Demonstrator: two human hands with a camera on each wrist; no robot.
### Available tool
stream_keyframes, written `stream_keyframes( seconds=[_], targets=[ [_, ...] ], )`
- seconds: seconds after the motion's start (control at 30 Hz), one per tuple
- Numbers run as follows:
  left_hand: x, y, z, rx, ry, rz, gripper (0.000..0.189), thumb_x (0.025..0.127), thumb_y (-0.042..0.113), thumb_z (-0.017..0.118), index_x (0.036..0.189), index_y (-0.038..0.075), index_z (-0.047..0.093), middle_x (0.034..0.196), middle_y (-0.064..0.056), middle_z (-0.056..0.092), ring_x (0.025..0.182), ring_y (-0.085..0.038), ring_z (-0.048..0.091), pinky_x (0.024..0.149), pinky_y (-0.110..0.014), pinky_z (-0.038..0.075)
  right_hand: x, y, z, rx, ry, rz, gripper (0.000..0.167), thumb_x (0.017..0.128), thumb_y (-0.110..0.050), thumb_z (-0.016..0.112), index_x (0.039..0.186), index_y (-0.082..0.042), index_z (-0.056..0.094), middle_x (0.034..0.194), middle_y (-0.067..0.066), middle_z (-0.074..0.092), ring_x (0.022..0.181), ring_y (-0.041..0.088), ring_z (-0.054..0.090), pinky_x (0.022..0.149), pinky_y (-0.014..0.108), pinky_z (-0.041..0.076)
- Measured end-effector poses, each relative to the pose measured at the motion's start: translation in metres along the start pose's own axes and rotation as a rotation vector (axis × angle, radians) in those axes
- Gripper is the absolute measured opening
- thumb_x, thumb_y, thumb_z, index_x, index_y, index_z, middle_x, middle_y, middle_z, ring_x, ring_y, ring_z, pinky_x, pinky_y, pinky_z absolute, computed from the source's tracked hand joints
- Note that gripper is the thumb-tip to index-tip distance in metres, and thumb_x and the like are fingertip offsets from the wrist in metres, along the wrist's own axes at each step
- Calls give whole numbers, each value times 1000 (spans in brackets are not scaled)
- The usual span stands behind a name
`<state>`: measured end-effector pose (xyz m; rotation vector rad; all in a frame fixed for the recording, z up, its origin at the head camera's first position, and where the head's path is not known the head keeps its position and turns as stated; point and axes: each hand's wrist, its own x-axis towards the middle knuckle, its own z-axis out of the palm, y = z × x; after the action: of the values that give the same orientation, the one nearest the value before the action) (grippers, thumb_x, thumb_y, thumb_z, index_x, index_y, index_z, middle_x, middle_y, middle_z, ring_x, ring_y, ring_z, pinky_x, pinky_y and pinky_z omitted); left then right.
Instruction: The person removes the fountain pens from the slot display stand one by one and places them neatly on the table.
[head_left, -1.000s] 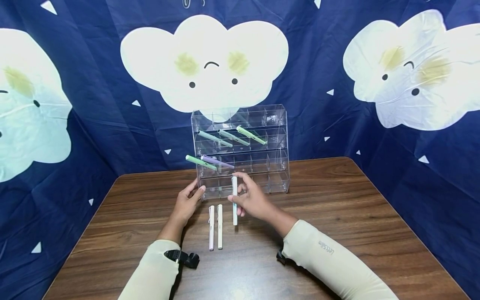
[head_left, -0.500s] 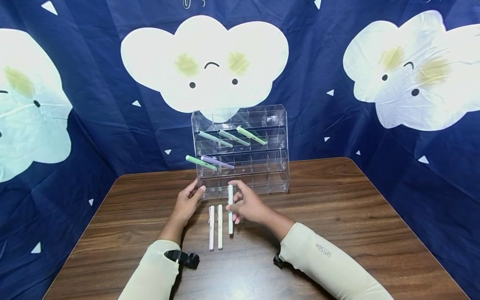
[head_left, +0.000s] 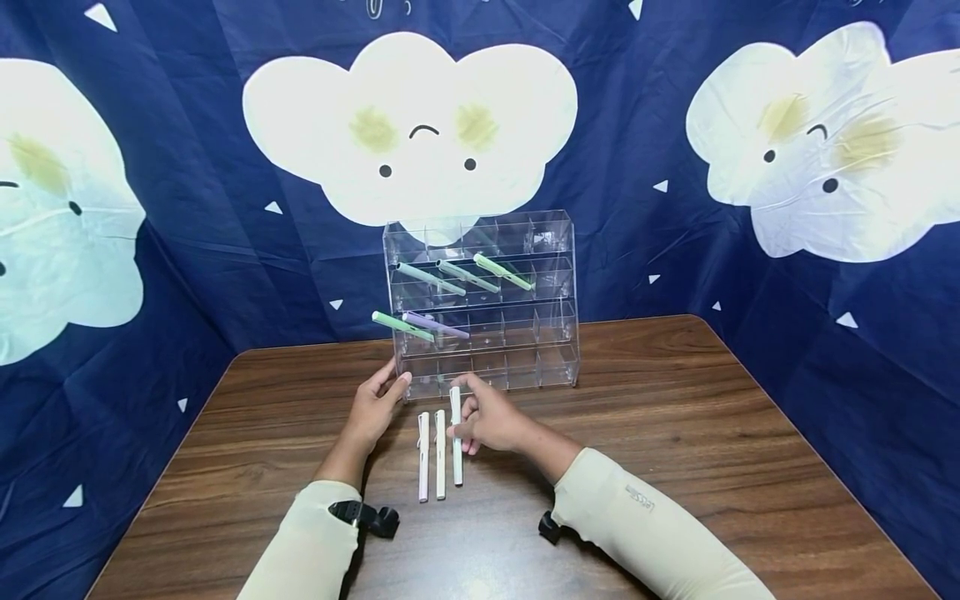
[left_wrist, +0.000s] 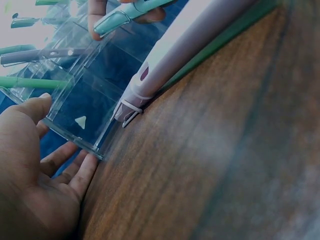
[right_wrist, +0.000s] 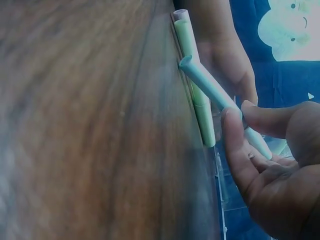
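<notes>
My right hand (head_left: 491,417) pinches a pale blue pen (head_left: 457,450) between thumb and fingers; in the right wrist view this pen (right_wrist: 210,87) slants, its far end near the tabletop. To its left, a cream pen (head_left: 440,458) and a pale pink pen (head_left: 423,458) lie side by side on the table. My left hand (head_left: 377,407) holds the lower left corner of a clear tiered pen rack (head_left: 517,375), thumb at the front and fingers around the side. In the left wrist view, the pink pen (left_wrist: 150,70) looms close to that hand (left_wrist: 45,170).
Three pens, among them a yellow-green pen (head_left: 502,271), lean in an upper tier of the rack. A green pen (head_left: 401,325) and a purple pen (head_left: 435,323) rest one tier lower. A blue cloud-patterned curtain (head_left: 622,250) surrounds the wooden table (head_left: 675,433).
My right hand has brought the pale blue pen down and leftward, from in front of the rack to beside the cream pen. The left hand and rack have stayed put.
</notes>
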<state>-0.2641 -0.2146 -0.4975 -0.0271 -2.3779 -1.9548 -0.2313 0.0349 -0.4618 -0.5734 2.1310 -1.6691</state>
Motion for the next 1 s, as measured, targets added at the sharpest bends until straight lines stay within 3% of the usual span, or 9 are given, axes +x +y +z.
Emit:
stream_keyframes(
  seconds=[0.33,0.6,1.0],
  targets=[
    [1,0,-2,3,11,-3,61,112,25,66,168,18,44,168,-21,49,148,-35,54,92,-7,52,7,7,-1,-183,-34,21,76,95,-5,84,155,2,39,81,5,64,53,16,61,46,27,54],
    [2,1,-2,11,5,-5,61,112,26,65,169,18,43,168,-21,50,147,-33,55,91,-6,51,10,13,-2,-128,-86,59,70,98,-5,80,155,4,40,76,0,62,49,13,57,45,24,48],
    [0,0,-1,31,-5,1,61,113,29,64,169,17,42,165,-22,53,141,-27,59,93,-10,53,13,23,-1,-146,-67,93,73,95,-8,84,156,6,45,76,-1,65,45,10,53,40,20,39]
  ],
)
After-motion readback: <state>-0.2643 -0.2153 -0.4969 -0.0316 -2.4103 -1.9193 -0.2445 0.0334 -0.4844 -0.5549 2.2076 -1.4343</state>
